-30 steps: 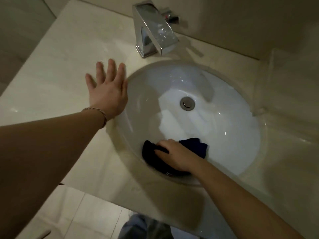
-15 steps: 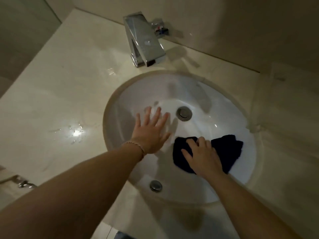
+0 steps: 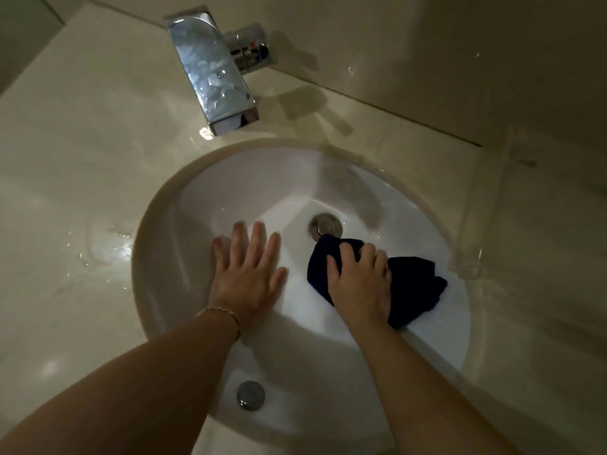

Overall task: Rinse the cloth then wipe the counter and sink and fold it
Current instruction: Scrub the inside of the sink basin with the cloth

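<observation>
The right hand [image 3: 359,284] presses down on a dark navy cloth [image 3: 410,287], fingers bent over its upper edge and bunching the fabric beneath them. The left hand [image 3: 248,274] lies flat, fingers straight and slightly spread, palm down on the inner wall of the sink [image 3: 197,205] and holding nothing; a thin beaded bracelet [image 3: 220,314] circles its wrist. The cloth sits inside the basin, right of centre, its upper corner touching the round metal drain [image 3: 325,226]. It is crumpled rather than folded; its long axis runs diagonally from the drain toward the lower right, and the part not covered by the hand spreads toward the right wall of the bowl. A round metal overflow fitting [image 3: 250,395] sits in the near wall of the basin, between the two forearms. The sink is a white oval bowl set under a pale, glossy, stone-like table [image 3: 82,142]; drops and a smear of water [image 3: 105,244] glisten on the table just left of the rim. A square chrome faucet [image 3: 213,70] stands behind the basin, its spout pointing toward the bowl, with water spots on its top face. Red and blue marks show on the handle; no writing or brand is legible. A beige wall [image 3: 427,44] rises behind the table. The lighting is dim.
</observation>
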